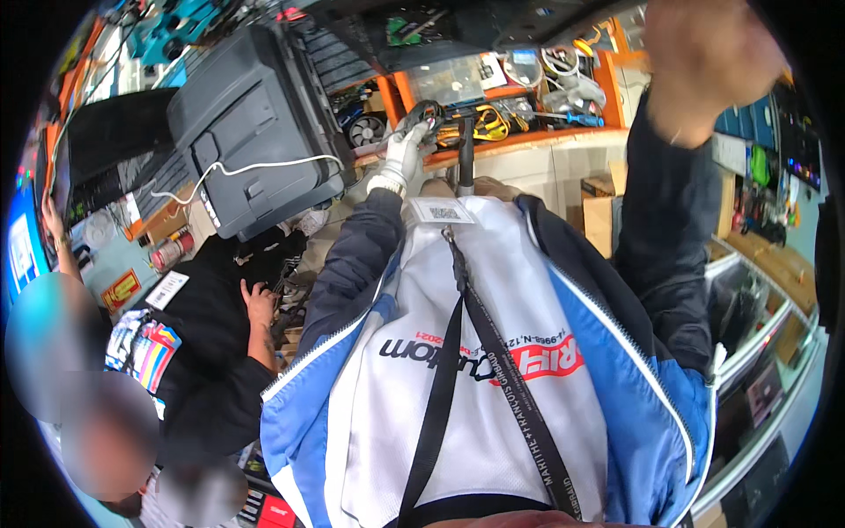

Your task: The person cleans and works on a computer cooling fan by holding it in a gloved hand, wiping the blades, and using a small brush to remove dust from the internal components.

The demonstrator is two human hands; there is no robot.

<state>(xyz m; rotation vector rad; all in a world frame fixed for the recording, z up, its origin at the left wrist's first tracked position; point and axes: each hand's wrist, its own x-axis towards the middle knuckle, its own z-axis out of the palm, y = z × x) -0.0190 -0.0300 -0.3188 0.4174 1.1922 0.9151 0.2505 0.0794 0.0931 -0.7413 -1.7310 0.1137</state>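
My left hand (403,158), in a pale glove, is closed on a dark grey object (422,116) at the edge of an orange wooden bench (546,135); what it is I cannot make out. An upright black bar (466,154) stands just to its right. A white cable (264,164) runs across a grey plastic case (246,119) to the left of that hand. My bare right hand (709,62) is raised at the upper right beside a dark overhead surface (554,19), blurred, with its fingers hard to see.
Yellow-handled tools (491,123), a blue screwdriver (583,119), a small fan (366,132) and cables fill the bench compartments. Cardboard boxes (597,224) stand below. Co-workers (194,352) are close on my left. A glass counter (748,334) is at my right.
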